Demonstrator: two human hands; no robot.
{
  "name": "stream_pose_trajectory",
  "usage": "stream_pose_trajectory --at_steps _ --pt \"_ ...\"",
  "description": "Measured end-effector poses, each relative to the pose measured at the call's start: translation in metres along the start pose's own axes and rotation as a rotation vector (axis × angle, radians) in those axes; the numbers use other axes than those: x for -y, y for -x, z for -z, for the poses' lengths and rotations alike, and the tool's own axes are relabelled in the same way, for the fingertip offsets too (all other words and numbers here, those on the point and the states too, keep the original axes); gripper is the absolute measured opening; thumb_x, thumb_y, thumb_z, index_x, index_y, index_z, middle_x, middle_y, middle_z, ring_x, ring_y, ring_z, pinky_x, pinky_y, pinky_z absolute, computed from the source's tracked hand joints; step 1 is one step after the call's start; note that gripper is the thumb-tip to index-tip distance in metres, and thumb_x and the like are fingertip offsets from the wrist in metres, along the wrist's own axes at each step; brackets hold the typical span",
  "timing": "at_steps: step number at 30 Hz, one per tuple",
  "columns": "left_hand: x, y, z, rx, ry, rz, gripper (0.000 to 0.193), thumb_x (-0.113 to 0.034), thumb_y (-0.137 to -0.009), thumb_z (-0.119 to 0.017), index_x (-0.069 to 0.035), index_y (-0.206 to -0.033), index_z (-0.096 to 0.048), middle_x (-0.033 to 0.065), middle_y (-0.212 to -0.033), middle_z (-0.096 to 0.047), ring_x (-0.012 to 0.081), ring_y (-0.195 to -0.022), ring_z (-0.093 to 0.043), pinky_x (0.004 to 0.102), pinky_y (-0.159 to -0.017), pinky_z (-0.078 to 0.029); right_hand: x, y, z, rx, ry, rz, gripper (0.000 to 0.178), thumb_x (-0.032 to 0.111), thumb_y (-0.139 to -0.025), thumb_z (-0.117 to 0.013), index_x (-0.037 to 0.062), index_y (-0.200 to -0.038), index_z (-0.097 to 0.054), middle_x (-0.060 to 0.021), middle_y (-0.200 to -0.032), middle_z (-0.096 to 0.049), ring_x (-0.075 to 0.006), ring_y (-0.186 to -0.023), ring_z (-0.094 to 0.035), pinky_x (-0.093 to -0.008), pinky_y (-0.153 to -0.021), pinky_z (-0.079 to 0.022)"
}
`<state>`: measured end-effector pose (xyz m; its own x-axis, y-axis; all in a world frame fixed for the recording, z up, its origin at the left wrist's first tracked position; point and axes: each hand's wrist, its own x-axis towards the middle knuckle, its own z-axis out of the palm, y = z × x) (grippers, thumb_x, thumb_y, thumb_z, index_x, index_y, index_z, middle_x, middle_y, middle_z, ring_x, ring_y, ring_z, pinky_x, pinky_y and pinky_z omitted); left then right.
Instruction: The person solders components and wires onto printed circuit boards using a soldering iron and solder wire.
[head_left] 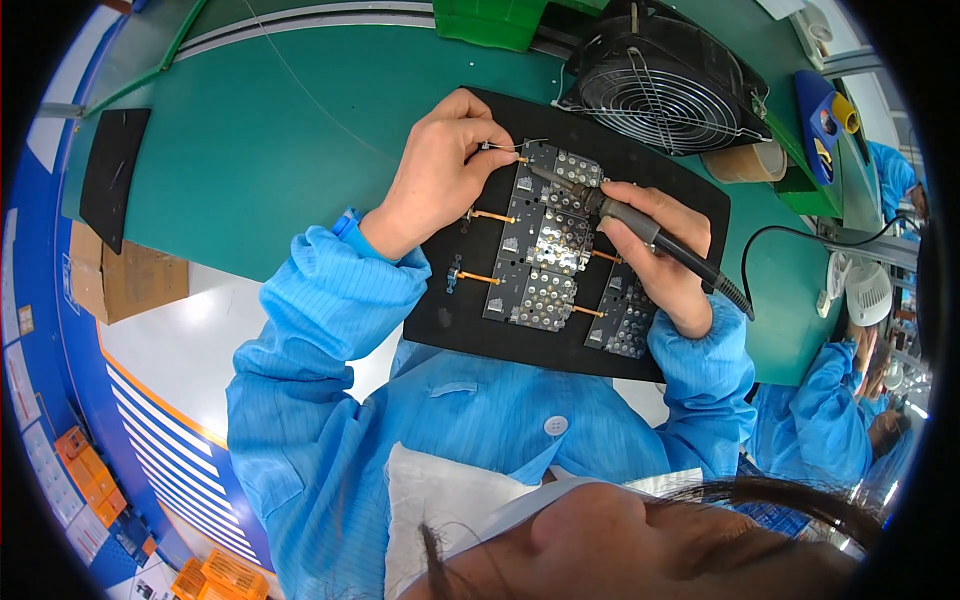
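Observation:
My right hand (665, 235) is closed round the dark handle of a soldering iron (650, 230). Its tip reaches the upper left end of a black circuit board panel (530, 245). Beside that tip, my left hand (445, 165) pinches a thin solder wire (515, 146) at the board's edge. Part of another small piece at these fingertips is hidden. Short orange cables (492, 215) stick out from the panel's left side. A second circuit board panel (622, 315) lies to the right, partly behind my right hand. Both panels rest on a black mat (440, 315).
A black fan (660, 95) with a wire guard stands beyond the mat. Behind it are a green bin (490, 20) and a roll of brown tape (745, 162). The iron's cord (745, 265) loops to the right. A co-worker in blue (820, 415) sits at the right.

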<state>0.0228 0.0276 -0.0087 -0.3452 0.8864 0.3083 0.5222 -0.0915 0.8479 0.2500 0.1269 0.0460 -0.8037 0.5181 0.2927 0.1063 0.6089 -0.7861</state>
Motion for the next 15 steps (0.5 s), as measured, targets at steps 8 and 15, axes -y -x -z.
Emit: stream_pose_trajectory --at_steps 8,15 --pt "0.0007 -0.0013 0.0001 0.003 0.010 -0.001 0.011 0.002 -0.076 -0.075 0.001 -0.085 -0.070 0.0009 -0.086 -0.051 0.0078 -0.059 -0.038 0.0250 -0.052 -0.033 -0.0048 0.0011 -0.0030 -0.051 -0.045 -0.039 0.029 0.003 -0.079 -0.074 -0.0010 -0.108 -0.069 -0.0129 -0.081 -0.068 -0.0160 -0.068 -0.065 -0.0251 -0.060 -0.050" --pt "0.0008 -0.0016 -0.0001 -0.002 0.000 -0.017 0.011 0.002 -0.076 -0.076 0.001 -0.085 -0.071 0.0011 -0.086 -0.051 0.0077 -0.059 -0.038 0.0245 -0.052 -0.033 -0.0026 0.0019 -0.0018 -0.042 -0.015 -0.039 0.029 0.005 -0.079 -0.074 -0.0008 -0.107 -0.069 -0.0130 -0.083 -0.070 -0.0165 -0.071 -0.067 -0.0251 -0.063 -0.051"
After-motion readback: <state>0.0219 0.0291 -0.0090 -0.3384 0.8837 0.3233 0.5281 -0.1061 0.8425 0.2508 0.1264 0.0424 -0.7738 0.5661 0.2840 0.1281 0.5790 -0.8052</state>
